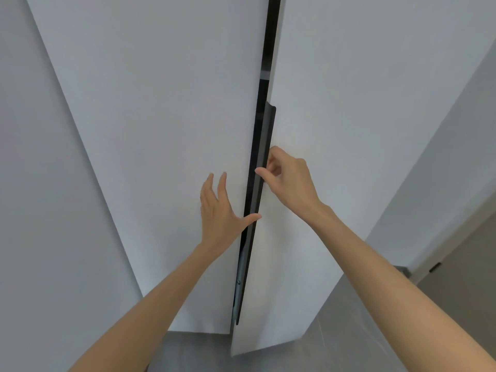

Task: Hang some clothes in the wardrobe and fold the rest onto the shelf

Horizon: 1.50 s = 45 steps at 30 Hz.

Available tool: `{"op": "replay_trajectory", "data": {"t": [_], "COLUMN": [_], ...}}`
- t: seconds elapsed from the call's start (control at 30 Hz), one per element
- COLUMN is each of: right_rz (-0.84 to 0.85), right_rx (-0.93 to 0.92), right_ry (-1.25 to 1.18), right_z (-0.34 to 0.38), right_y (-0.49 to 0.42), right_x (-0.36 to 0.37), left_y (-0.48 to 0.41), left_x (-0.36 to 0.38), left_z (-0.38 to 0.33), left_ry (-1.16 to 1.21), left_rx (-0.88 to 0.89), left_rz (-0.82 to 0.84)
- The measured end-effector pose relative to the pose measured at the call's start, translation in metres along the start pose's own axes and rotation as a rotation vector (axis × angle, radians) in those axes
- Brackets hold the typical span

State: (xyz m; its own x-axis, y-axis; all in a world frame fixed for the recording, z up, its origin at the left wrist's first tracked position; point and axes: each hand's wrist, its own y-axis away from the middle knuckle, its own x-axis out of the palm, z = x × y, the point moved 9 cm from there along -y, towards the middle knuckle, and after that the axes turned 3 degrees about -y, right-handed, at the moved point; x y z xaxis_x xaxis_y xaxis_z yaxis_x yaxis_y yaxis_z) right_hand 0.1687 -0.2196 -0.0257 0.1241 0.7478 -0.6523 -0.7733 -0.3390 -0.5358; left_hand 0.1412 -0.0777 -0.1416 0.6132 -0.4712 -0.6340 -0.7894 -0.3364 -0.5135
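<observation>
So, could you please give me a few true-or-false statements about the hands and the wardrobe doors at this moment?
1. The right hand curls its fingers round the dark handle strip on the edge of the right door. True.
2. The left hand holds a hanger. False: it holds nothing and lies with straight fingers against the left door.
3. The two doors are fully closed. False: a narrow dark gap shows between them.
4. No clothes show in this view. True.
</observation>
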Motion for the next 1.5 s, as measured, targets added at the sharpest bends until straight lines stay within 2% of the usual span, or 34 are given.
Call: {"op": "replay_trajectory", "data": {"t": [0.13,0.4,0.9,1.03,1.27,1.5], "right_rz": [0.039,0.125,0.148,0.141,0.235,0.148], "right_rx": [-0.009,-0.043,-0.001,0.034,0.124,0.201], "right_ry": [-0.016,-0.048,-0.151,-0.157,-0.103,-0.04], "right_z": [-0.01,-0.027,-0.039,-0.039,-0.033,-0.008], "right_y": [-0.027,-0.065,-0.082,-0.077,-0.045,0.007], "right_x": [0.011,0.032,0.037,0.036,0.041,0.022], "left_y": [-0.021,-0.052,-0.067,-0.065,-0.052,-0.022], "left_x": [0.002,0.02,0.029,0.024,-0.011,-0.085], "left_z": [0.002,0.005,0.007,0.004,0.008,-0.017], "left_ry": [-0.091,-0.208,-0.253,-0.215,-0.075,-0.011], "left_rx": [0.0,-0.052,-0.06,-0.066,0.054,0.131], "left_rz": [-0.06,-0.028,-0.06,0.002,0.108,0.065]}}
